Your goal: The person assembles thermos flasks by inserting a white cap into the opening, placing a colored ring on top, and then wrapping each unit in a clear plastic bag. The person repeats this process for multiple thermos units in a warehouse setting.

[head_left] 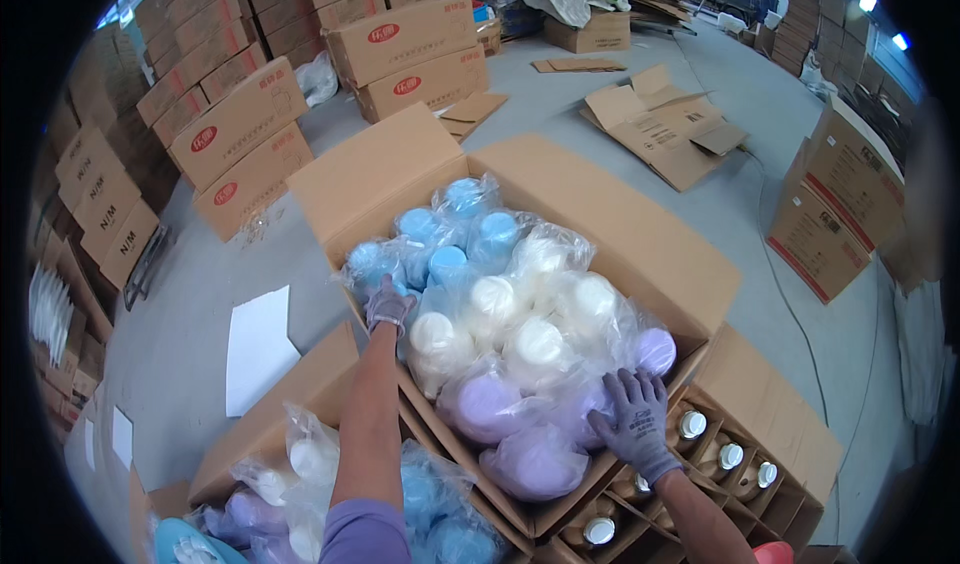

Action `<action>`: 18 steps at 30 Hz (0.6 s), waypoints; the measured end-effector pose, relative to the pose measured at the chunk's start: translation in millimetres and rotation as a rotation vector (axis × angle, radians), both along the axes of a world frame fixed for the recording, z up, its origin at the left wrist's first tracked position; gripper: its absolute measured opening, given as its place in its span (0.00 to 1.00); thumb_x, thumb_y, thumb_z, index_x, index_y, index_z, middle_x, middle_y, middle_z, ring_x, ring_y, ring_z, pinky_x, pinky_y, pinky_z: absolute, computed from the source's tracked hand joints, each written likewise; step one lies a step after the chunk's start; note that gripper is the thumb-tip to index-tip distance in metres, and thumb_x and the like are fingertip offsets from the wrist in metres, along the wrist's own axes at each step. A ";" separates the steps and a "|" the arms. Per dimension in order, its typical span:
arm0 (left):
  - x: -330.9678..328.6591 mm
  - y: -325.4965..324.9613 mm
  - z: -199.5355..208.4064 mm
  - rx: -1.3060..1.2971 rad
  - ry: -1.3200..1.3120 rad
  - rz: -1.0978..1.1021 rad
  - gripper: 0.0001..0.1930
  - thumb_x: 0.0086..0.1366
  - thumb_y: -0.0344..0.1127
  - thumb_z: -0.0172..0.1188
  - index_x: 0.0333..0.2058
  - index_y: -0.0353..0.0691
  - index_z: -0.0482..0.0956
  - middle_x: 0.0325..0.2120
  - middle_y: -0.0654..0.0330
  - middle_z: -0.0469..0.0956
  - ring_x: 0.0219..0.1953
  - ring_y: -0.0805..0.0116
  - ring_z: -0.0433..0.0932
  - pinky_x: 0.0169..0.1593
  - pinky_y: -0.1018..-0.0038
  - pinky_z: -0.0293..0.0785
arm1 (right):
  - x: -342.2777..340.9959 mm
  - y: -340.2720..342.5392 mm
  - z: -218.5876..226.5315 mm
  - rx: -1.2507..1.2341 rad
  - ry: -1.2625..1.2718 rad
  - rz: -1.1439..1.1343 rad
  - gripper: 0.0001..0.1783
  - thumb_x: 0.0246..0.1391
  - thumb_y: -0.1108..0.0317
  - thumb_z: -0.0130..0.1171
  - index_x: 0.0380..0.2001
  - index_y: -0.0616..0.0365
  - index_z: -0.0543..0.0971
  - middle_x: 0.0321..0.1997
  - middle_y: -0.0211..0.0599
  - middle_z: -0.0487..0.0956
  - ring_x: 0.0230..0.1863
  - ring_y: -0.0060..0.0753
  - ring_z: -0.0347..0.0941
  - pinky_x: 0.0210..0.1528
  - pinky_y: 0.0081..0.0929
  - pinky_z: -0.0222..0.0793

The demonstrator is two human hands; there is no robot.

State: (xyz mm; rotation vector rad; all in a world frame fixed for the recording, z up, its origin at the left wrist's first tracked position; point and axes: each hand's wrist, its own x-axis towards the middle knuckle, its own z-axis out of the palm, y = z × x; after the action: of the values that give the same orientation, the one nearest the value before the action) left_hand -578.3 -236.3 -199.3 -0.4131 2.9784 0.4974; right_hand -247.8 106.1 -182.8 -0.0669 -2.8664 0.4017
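A large open carton in front of me is filled with plastic-bagged, round-topped containers: blue ones at the far left, white ones across the middle, purple ones along the near side. My left hand, in a grey-purple glove, rests at the carton's left side against a bagged blue container, its fingers stretched out and partly hidden. Gloved likewise, my right hand lies with spread fingers over the purple containers at the near right corner. Neither hand visibly grasps anything.
A divided carton with white-capped bottles stands at lower right. Another carton of bagged containers is at lower left. A white sheet and flattened cardboard lie on the floor. Stacked boxes rise behind; a cable runs right.
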 end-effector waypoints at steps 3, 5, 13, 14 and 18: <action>9.4 -18.1 10.2 0.068 0.021 -0.003 0.42 0.49 0.50 0.71 0.63 0.49 0.65 0.59 0.43 0.64 0.61 0.42 0.68 0.60 0.55 0.70 | 1.0 -4.5 1.7 -0.037 -0.004 0.015 0.39 0.51 0.42 0.60 0.60 0.55 0.71 0.63 0.52 0.69 0.67 0.61 0.59 0.71 0.57 0.44; 9.5 -13.3 46.8 0.116 0.292 -0.123 0.42 0.49 0.49 0.72 0.62 0.44 0.65 0.57 0.42 0.66 0.60 0.42 0.69 0.60 0.54 0.70 | 3.6 -6.6 0.8 -0.052 -0.015 0.029 0.40 0.51 0.42 0.60 0.61 0.55 0.71 0.64 0.52 0.69 0.68 0.61 0.58 0.72 0.57 0.43; 163.2 62.7 187.1 1.020 0.395 -0.641 0.37 0.61 0.42 0.70 0.61 0.36 0.59 0.50 0.52 0.70 0.52 0.65 0.72 0.53 0.71 0.75 | 14.4 -53.0 66.9 -0.783 0.246 0.061 0.45 0.51 0.58 0.68 0.68 0.60 0.59 0.71 0.51 0.57 0.73 0.49 0.50 0.73 0.40 0.47; 198.8 81.3 175.1 1.159 0.249 -0.704 0.36 0.62 0.43 0.69 0.62 0.36 0.60 0.52 0.53 0.69 0.55 0.65 0.69 0.56 0.70 0.72 | 24.6 -75.4 101.3 -0.884 0.307 0.155 0.41 0.51 0.63 0.68 0.67 0.59 0.63 0.71 0.49 0.58 0.73 0.46 0.50 0.72 0.38 0.49; 207.1 88.2 95.7 0.590 0.345 -1.304 0.23 0.69 0.37 0.55 0.59 0.33 0.67 0.48 0.50 0.76 0.52 0.60 0.74 0.56 0.68 0.72 | 79.5 -82.1 134.7 -0.880 0.429 0.112 0.18 0.53 0.68 0.66 0.48 0.53 0.82 0.65 0.44 0.68 0.65 0.44 0.62 0.64 0.39 0.61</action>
State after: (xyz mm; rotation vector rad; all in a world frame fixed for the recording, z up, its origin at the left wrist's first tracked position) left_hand -371.2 -148.1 -103.7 1.6131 2.3892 1.1730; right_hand -168.3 24.0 -48.1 0.0244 -2.0867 1.4587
